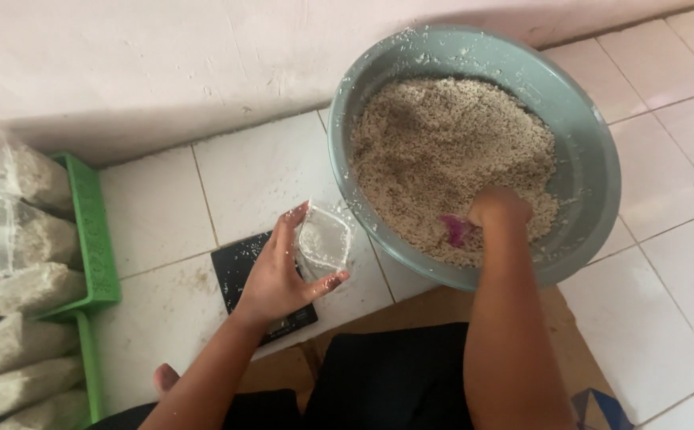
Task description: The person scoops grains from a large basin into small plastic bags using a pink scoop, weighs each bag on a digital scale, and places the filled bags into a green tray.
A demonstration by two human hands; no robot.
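Landmark: the grey basin (pixel 594 159) of pale grainy mix (pixel 442 151); every place below is told from it.

Left hand (pixel 277 275): nearest the viewer, just left of the basin's near rim, fingers and thumb clasped around a small clear plastic bag (pixel 325 237) with its mouth held open and turned toward the basin.

Bag: looks empty or nearly so, held above the floor tiles (pixel 156 215), apart from the basin but close to its rim.

Scale: a flat black scale (pixel 235 267) lies on the floor under the left hand, left of the basin and partly covered by the hand.

Right hand (pixel 497 209): inside the basin at its near side, grip clenched, knuckles up, pressed into the mix; something pink (pixel 454 229), likely a small scoop, shows beside it. Whether the fingers are round it I cannot tell.

Doing this step well: I would keep the bag's mouth wide and close to the rim, so the lift from mix to bag is short and spills fall back into the basin. A level scoopful seems wiser than a heaped one, as stray grains already dot the rim.

Filled bags (pixel 13 287): well left of the basin, stacked in a green crate (pixel 92 231).

Wall (pixel 164 64): behind the basin, pale and plain.
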